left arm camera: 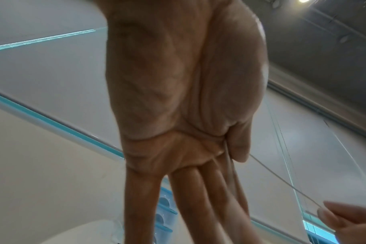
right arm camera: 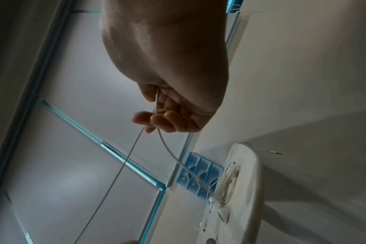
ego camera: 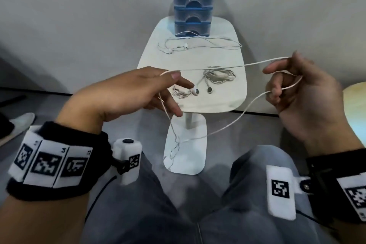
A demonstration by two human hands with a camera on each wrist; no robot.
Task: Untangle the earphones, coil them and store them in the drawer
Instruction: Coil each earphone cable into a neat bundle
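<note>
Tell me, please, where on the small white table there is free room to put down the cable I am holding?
The best bare patch is the band between the loose earphones at the back and the coiled bundle in front. The table's front right corner is also bare. Crowded: the front left, with earbuds, and the back, by the blue drawer unit.

Your left hand (ego camera: 126,91) is held palm down out at eleven o'clock from your lap, fingers long and nearly straight, pointing toward three o'clock, with the thumb pressed against the side of the index finger to pinch the white earphone cable (ego camera: 217,66). Your right hand (ego camera: 303,95) is raised at one o'clock, palm turned toward you, fingers curled inward, with the cable looped round them and caught between thumb and fingertips. Both wrists carry black bands with printed markers. The two hands are well apart, at about the same height.
</note>
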